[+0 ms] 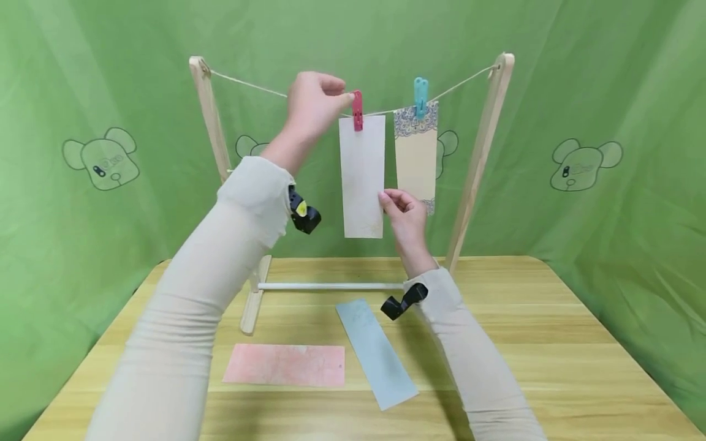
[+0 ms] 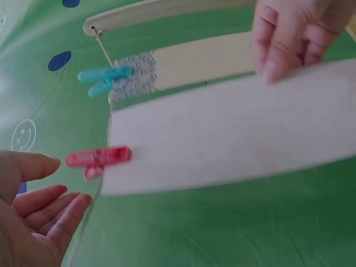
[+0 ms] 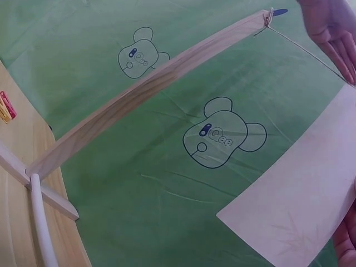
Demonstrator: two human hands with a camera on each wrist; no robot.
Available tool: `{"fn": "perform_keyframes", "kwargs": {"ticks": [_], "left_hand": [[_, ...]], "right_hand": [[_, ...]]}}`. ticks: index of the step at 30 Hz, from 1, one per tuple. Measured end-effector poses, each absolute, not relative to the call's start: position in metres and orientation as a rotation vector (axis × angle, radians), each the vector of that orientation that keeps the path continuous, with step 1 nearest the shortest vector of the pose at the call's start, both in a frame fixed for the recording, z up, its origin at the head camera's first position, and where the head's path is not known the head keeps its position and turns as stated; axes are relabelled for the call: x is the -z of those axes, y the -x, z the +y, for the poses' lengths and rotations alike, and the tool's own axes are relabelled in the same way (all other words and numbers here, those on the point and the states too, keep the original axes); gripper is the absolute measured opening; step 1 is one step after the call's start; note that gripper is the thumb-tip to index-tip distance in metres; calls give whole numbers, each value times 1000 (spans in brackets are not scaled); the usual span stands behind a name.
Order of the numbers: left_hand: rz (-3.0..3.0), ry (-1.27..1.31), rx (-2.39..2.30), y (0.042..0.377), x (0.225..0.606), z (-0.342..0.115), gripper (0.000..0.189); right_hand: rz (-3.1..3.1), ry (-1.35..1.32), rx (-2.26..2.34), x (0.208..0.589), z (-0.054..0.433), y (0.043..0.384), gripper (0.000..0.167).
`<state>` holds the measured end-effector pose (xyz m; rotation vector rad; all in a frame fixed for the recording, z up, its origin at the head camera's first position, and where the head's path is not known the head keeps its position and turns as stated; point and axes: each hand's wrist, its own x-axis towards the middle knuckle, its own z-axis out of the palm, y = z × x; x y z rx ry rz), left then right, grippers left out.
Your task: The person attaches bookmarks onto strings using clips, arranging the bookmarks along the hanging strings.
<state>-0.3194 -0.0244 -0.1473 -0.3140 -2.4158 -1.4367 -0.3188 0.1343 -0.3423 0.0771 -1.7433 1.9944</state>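
Note:
A red clothespin [image 1: 357, 111] clips a white paper card [image 1: 362, 177] to the string [image 1: 248, 85]. My left hand [image 1: 313, 107] is beside the clothespin; the left wrist view shows its thumb and fingers spread apart, with a gap between them and the red clothespin [image 2: 100, 157]. Lower down, my right hand [image 1: 408, 220] pinches the card's right edge between thumb and fingers. To the right, a blue clothespin [image 1: 421, 98] holds a cream card [image 1: 416, 159] with a blue lace pattern on the same string.
Wooden posts [image 1: 481, 159] hold up the string, and a white rod [image 1: 331, 286] joins their feet. On the wooden table [image 1: 524, 343] lie a pink card [image 1: 284, 365] and a light blue card [image 1: 377, 354]. Loose red and yellow clothespins [image 3: 8, 107] show in the right wrist view.

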Motion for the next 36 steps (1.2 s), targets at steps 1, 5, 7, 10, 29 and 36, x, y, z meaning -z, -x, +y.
{"fn": "perform_keyframes", "kwargs": {"ticks": [1, 5, 7, 10, 29, 36], "left_hand": [[-2395, 324, 1446, 319, 149, -28, 35], [-2330, 357, 1514, 316, 155, -42, 34], [-2300, 384, 1593, 310, 163, -49, 35], [-2268, 452, 1671, 299, 182, -58, 35], [-2492, 422, 1682, 252, 352, -145, 40], [-2442, 231, 1775, 237, 396, -186, 41]], "right_hand": [[-1742, -85, -1994, 343, 134, 319, 20], [-1731, -132, -2032, 345, 136, 319, 16], [-1754, -150, -2046, 349, 138, 319, 10], [-1814, -180, -2057, 356, 143, 318, 6], [-2330, -229, -1826, 407, 178, 282, 30], [-2447, -269, -1846, 439, 187, 262, 29]]}}
